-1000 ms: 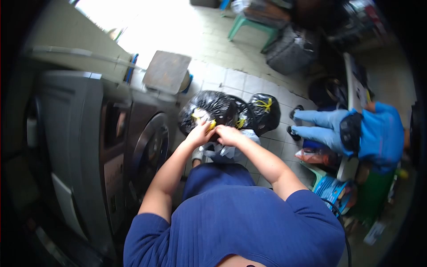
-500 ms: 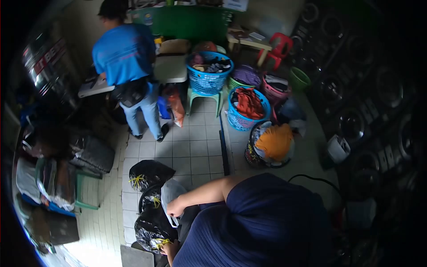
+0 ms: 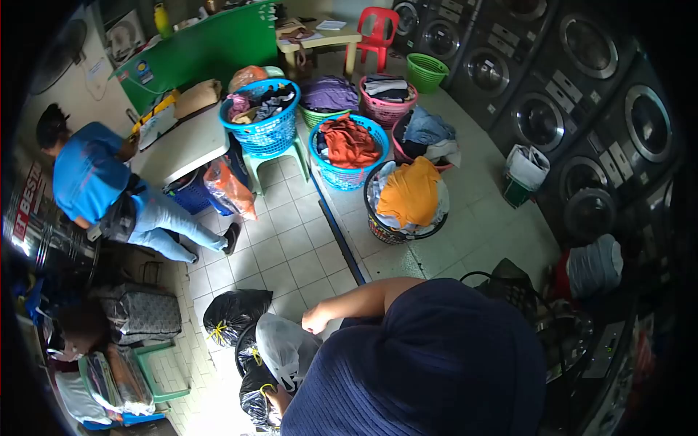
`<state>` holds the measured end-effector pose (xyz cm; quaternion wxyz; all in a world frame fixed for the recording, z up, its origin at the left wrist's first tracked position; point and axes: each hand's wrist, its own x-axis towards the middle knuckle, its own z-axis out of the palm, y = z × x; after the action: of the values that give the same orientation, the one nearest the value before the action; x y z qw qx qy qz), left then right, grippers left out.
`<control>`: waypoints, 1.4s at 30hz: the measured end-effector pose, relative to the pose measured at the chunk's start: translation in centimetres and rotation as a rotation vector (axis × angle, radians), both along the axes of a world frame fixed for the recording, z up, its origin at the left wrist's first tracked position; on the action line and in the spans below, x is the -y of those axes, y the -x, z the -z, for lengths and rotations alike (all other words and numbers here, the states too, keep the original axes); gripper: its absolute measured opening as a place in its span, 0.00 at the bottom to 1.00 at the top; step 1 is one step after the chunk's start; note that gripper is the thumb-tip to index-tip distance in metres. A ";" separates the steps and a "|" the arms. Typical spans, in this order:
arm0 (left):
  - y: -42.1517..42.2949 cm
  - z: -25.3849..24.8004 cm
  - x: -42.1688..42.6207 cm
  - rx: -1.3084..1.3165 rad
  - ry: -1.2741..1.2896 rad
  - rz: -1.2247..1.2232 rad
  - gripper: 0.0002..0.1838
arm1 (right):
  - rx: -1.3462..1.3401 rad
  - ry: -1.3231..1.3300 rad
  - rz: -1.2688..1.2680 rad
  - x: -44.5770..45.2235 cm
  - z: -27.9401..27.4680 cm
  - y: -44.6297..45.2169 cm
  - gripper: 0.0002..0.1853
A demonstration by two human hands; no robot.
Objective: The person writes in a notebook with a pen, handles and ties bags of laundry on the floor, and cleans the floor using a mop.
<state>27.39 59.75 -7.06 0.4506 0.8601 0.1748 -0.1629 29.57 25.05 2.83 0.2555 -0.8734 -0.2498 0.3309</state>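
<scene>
My right hand (image 3: 315, 320) is closed in a fist at the upper right edge of a pale translucent plastic bag (image 3: 283, 347). Its fingers seem to grip the bag's edge, though the contact is partly hidden. Lower down, my left hand (image 3: 276, 400) is closed at the yellow tie of a black garbage bag (image 3: 256, 392), with most of its fingers covered by my body. Another black garbage bag (image 3: 236, 317), knotted with a yellow tie, sits on the tiles just beyond. A dark rim shows between the bags.
Laundry-filled baskets stand ahead: a black one (image 3: 387, 230), a blue one (image 3: 349, 176) and another blue one (image 3: 262, 134) on a green stool. Washing machines (image 3: 538, 122) line the right side. A person in a blue shirt (image 3: 91, 171) stands by the table (image 3: 193, 149). Stacked bags (image 3: 147, 314) lie left.
My right hand has moved up and right, and the pale plastic bag looks fuller and wider. The person in blue has stepped left and turned. The view has swung to the right.
</scene>
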 end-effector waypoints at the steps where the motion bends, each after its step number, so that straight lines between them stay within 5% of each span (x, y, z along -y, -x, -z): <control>1: -0.6 0.3 0.6 0.000 -0.001 -0.024 0.24 | -0.015 0.030 -0.019 0.7 0.2 0.2 0.08; 7: -0.8 3.0 0.5 0.039 -0.016 -0.185 0.19 | -0.035 0.017 -0.020 6.1 -1.8 1.1 0.09; 9: 0.9 4.1 -0.5 0.057 -0.048 -0.272 0.17 | -0.129 -0.125 0.199 8.4 -2.3 2.4 0.09; 14: 3.9 0.9 0.9 0.009 -0.397 -0.244 0.11 | -0.242 0.155 0.097 11.1 -1.3 3.0 0.11; 15: 3.8 0.1 1.9 0.084 -0.310 -0.416 0.14 | -0.282 0.207 0.089 10.7 -2.5 2.3 0.11; 16: 3.6 -1.4 2.9 -0.135 -0.337 -0.513 0.19 | -0.280 0.220 0.025 10.6 -1.9 1.8 0.11; 17: 4.0 -1.0 2.3 -0.101 -0.337 -0.368 0.22 | -0.277 0.230 -0.027 10.3 -1.1 1.4 0.11; 21: 6.6 -0.5 2.1 0.224 0.097 -0.514 0.17 | -0.183 0.204 -0.090 7.6 0.6 -0.9 0.10; 24: 6.8 -7.5 1.6 0.367 -0.290 -0.638 0.15 | -0.208 0.222 0.007 3.9 1.4 -3.4 0.09; 29: 9.7 -4.1 -4.2 0.235 -0.464 -1.075 0.18 | -0.166 0.239 0.170 -1.3 7.6 -6.7 0.07; 34: 11.5 -2.2 -7.7 -0.127 -0.323 -1.201 0.44 | 0.067 0.221 0.244 -8.4 10.7 -10.5 0.15; 42: 10.6 4.4 -8.1 -0.088 -0.167 -1.151 0.52 | 0.208 0.104 0.152 -19.8 15.5 -24.0 0.24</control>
<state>16.80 67.84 -11.51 0.3897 0.6518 0.6448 0.0871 53.53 44.84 -12.69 0.2069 -0.9315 -0.1905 0.2306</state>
